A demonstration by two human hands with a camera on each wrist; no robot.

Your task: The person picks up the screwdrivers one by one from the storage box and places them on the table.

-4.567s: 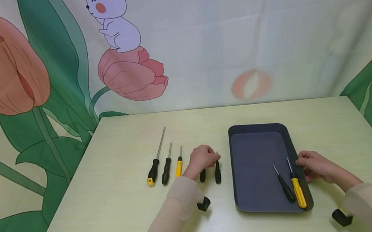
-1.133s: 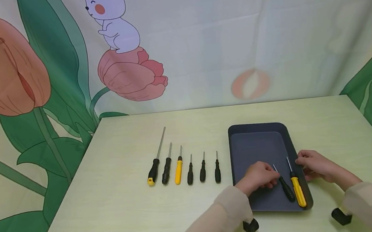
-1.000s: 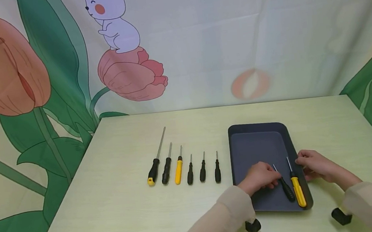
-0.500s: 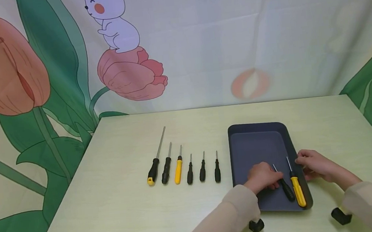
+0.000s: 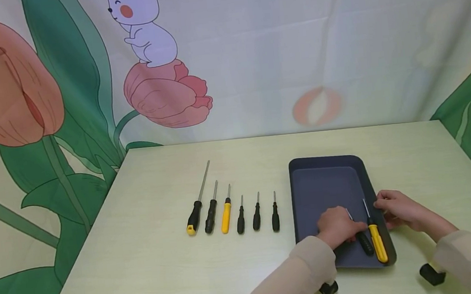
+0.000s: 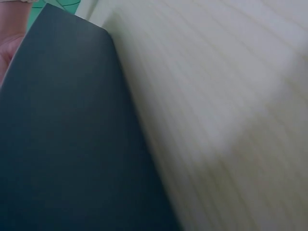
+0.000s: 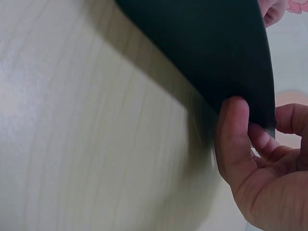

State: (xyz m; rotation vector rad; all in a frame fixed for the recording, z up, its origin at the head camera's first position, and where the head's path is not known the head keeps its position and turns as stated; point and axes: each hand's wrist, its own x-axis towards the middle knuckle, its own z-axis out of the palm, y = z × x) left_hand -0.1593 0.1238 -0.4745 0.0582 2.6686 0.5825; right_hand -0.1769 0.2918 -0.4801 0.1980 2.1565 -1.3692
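Note:
My left hand (image 5: pixel 339 226) is over the dark tray (image 5: pixel 330 185), with thumb and fingers on either side of a black-handled screwdriver (image 5: pixel 365 244) lying in it. They pinch its handle near the shaft, though the grip is partly hidden. Just right of it in the tray lies a yellow-handled screwdriver (image 5: pixel 378 243). At the tray's right edge my right hand (image 5: pixel 401 211) pinches the rim. In the right wrist view, the right hand (image 7: pixel 269 168) holds the tray wall (image 7: pixel 216 53) between thumb and fingers. The left wrist view shows mostly the tray's outer wall (image 6: pixel 72 125).
Left of the tray, several screwdrivers lie in a row on the pale table (image 5: pixel 145 271). The longest, a black and yellow screwdriver (image 5: pixel 194 217), is at the far left; another yellow screwdriver (image 5: pixel 226 217) and small black screwdrivers (image 5: pixel 275 219) follow. A printed curtain (image 5: pixel 252 59) hangs behind.
My left hand has left the small black screwdriver at the row's right end, now lying on the table, and moved right into the tray, onto the black screwdriver's handle. The right hand stays on the rim.

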